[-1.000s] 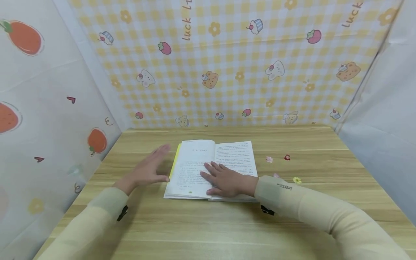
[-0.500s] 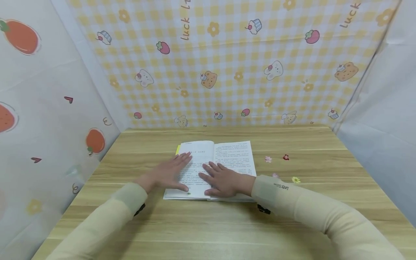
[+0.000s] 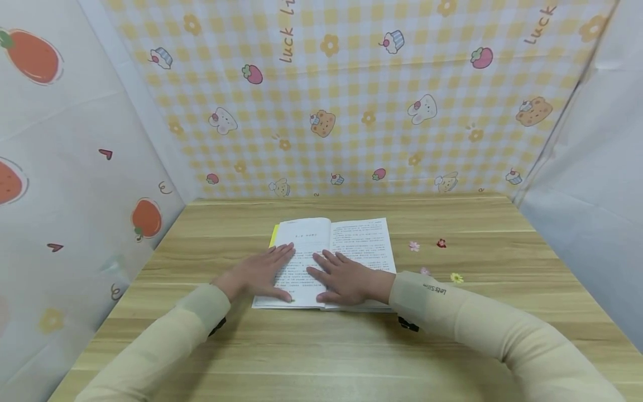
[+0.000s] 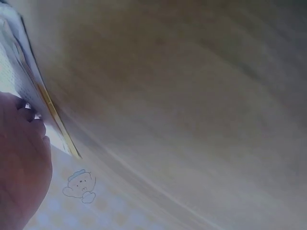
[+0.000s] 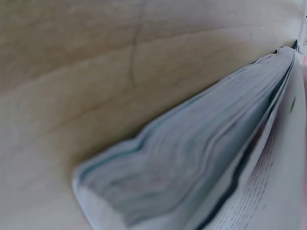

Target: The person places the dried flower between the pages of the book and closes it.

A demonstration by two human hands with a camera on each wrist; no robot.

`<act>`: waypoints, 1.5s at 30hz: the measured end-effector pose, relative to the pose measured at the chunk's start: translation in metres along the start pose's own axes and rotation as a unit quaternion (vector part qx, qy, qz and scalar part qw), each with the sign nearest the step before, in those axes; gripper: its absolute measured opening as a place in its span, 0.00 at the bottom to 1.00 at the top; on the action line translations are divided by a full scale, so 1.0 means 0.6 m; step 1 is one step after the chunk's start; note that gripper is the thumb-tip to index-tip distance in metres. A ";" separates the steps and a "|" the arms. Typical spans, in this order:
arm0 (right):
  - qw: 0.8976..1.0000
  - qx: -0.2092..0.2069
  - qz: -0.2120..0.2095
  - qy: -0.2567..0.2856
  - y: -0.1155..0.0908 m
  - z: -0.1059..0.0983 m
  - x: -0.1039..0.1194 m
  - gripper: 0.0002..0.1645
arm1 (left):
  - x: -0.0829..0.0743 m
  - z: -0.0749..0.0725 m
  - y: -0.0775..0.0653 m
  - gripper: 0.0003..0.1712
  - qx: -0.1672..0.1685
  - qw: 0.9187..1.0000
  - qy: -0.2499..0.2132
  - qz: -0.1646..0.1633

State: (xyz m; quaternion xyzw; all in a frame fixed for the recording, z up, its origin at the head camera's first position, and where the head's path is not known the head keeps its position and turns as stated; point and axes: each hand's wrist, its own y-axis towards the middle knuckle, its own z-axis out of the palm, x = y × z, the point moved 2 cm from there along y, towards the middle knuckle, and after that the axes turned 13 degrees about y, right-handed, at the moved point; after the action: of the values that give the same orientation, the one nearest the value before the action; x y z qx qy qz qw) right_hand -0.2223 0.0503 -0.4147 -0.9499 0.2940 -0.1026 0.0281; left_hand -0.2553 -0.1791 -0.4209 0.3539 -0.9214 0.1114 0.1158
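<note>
An open book with printed white pages lies on the wooden table, a strip of yellow showing along its left edge. My left hand rests on the left page, fingers spread and thumb pointing toward the spine. On the lower right page, close to the spine, lies my right hand with its fingers straight and apart. The left wrist view has the left hand at the side of the book and its yellow edge. In the right wrist view, the book's thick page block fills the lower part.
Right of the book lie several small flowers: a pink one, a red one, a yellow one and another pink one by the right sleeve. A yellow checked cloth hangs behind the table.
My left hand has moved right from beside the book onto its left page, then slightly lower. My right hand has stayed on the right page.
</note>
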 end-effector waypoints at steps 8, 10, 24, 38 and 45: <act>1.000 -0.004 0.001 0.003 -0.004 -0.008 -0.012 0.43 | -0.002 0.002 0.000 0.66 -0.010 1.000 -0.007 0.002; 1.000 -0.016 0.001 0.002 -0.010 -0.014 -0.020 0.42 | -0.002 0.002 -0.001 0.67 -0.011 1.000 -0.008 0.001; 0.975 -0.130 0.055 0.171 -0.115 -0.068 -0.090 0.37 | -0.001 0.002 0.000 0.67 0.000 1.000 -0.008 -0.002; 0.866 -0.214 0.147 0.426 -0.231 -0.065 -0.186 0.27 | -0.004 0.005 0.001 0.67 -0.016 1.000 -0.002 0.004; 0.838 -0.169 0.188 0.484 -0.284 -0.046 -0.240 0.26 | -0.003 0.009 0.001 0.67 -0.026 1.000 -0.006 0.005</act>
State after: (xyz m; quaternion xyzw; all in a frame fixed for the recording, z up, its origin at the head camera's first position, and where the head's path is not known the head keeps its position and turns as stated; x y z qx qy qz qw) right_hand -0.2499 0.2723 -0.3937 -0.6954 0.4560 -0.4906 -0.2604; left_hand -0.2549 -0.1790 -0.4269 0.3470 -0.9263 0.0860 0.1191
